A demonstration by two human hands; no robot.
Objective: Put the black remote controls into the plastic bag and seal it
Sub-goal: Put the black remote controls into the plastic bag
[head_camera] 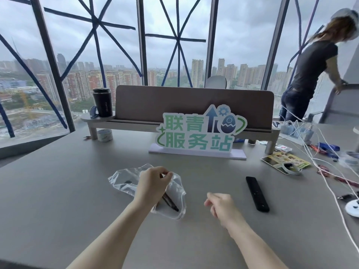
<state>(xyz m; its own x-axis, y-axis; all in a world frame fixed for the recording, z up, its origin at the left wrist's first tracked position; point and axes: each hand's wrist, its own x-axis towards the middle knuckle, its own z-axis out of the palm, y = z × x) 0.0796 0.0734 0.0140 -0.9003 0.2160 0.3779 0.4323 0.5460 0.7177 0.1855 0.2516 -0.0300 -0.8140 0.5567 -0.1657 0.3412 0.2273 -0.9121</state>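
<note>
A clear plastic bag [124, 183] lies crumpled on the grey table [58, 200], left of centre. My left hand [153, 183] pinches its upper edge near the opening. Inside the bag a black remote control [171, 201] shows through the plastic, partly hidden under my hand. A second black remote control [257, 193] lies bare on the table to the right. My right hand [221, 206] hovers between the bag and that remote, fingers loosely curled, holding nothing.
A green sign on a lilac base [198, 133] stands behind the work area, in front of a shelf riser with a black tumbler [102, 101]. White cables [320, 171], packets and small items clutter the right side. A person [310, 74] stands at the far right.
</note>
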